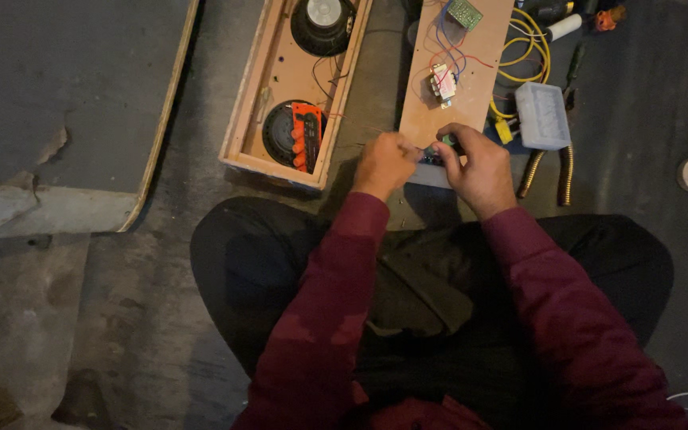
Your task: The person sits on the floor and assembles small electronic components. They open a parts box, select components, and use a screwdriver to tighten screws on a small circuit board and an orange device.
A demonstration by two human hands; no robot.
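Both hands (431,163) pinch small part (438,155), axis unclear.

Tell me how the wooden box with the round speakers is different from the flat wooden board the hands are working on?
The wooden box has raised walls; the flat board has none. The box holds two round black speakers and an orange part; the board carries a small green circuit board, a small white part and thin wires. The left hand and right hand work at the board's near end; the box lies untouched. Both are light brown wood on the floor.
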